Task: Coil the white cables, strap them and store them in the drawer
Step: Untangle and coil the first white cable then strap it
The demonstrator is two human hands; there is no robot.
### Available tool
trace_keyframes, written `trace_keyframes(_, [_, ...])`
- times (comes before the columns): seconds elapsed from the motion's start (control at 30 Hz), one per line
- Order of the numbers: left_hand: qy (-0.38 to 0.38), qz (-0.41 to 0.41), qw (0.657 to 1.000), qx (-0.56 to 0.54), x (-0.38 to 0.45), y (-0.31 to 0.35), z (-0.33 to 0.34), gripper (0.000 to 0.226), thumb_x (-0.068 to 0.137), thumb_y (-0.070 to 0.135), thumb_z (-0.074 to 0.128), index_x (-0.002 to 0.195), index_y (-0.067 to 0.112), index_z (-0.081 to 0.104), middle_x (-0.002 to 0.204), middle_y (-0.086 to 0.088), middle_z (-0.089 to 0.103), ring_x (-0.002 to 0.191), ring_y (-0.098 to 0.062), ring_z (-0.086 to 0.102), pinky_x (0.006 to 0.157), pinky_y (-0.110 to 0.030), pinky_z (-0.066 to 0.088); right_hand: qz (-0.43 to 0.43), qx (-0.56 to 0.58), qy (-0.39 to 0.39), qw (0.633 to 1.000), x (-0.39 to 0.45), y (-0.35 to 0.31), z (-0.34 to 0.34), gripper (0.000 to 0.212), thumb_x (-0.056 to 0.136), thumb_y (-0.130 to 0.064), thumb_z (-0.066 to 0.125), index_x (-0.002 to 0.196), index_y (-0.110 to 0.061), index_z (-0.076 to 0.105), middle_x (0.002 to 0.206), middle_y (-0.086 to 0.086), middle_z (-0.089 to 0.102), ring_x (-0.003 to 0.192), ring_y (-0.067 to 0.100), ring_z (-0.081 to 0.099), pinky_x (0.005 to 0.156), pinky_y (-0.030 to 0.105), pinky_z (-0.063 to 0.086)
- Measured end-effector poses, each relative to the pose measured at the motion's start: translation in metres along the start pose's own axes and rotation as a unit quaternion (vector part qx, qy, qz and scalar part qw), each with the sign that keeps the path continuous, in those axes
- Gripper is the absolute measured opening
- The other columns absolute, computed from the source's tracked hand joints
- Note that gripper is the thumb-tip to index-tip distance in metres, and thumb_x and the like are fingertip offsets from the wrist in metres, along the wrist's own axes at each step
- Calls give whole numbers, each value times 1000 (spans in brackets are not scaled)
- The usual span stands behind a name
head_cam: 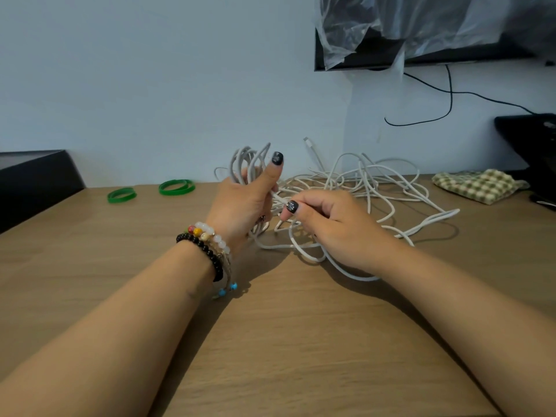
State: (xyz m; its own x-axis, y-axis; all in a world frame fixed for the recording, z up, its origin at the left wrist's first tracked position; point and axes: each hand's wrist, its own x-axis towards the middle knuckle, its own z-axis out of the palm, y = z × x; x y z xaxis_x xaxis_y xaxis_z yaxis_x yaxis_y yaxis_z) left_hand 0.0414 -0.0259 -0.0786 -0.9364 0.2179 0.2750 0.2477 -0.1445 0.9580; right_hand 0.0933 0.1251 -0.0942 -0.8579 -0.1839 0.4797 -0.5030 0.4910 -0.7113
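Coiling step under way. Wooden table [301, 341], matte grain, is the landmark. Nearest on it: right hand [328, 227] pinching a loose white strand; left hand [249, 197] just beyond, fingers clenched round a part-wound coil [245, 159]. Next: feed slack round the coil. Behind them, white cables [370, 182] lie tangled, thin, round, limp. Far left edge: two flat green straps [150, 189]. No drawer visible.
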Motion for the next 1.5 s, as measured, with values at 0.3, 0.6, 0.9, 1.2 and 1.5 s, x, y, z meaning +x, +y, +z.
trace_keyframes(0.3, [-41, 10, 998, 45, -3, 2, 4, 43, 97, 38, 53, 63, 13, 62, 49, -6, 51, 43, -18, 47, 47, -26, 38, 5, -5, -7, 1000, -4, -3, 3, 26, 100, -16, 47, 88, -16, 70, 53, -3, 43, 50, 8, 34, 52, 23, 30])
trace_keyframes(0.6, [-51, 29, 996, 70, -9, 5, 11, 39, 100, 31, 49, 73, 7, 64, 50, 0, 54, 45, -14, 47, 44, -21, 41, 2, -9, -6, 1000, -3, -2, 8, 25, 99, -15, 48, 92, -11, 71, 90, 2, 72, 111, 50, 49, 89, 55, 45])
trace_keyframes(0.9, [48, 47, 998, 13, -2, 1, 9, 49, 100, 39, 45, 61, 18, 64, 60, -1, 66, 74, -23, 70, 73, -34, 57, 51, 93, 15, 994, 1, 1, 10, 28, 101, -16, 44, 86, -17, 67, 49, -7, 37, 46, 12, 30, 48, 29, 25])
trace_keyframes(1.2, [46, -31, 939, -341, 4, 19, 1, 43, 101, 41, 42, 69, 13, 47, 51, 3, 53, 69, -11, 71, 74, -31, 60, 88, 162, -58, 981, 0, -2, 7, 27, 103, -19, 44, 90, -12, 67, 52, -3, 33, 47, 15, 21, 43, 23, 20])
trace_keyframes(1.5, [0, -56, 948, -315, -2, 15, 7, 41, 95, 47, 49, 67, 18, 46, 49, 9, 44, 43, -2, 51, 54, -20, 53, 108, 137, -154, 973, -6, -8, 4, 27, 102, -16, 45, 93, -13, 71, 53, -1, 37, 48, 14, 24, 43, 22, 23])
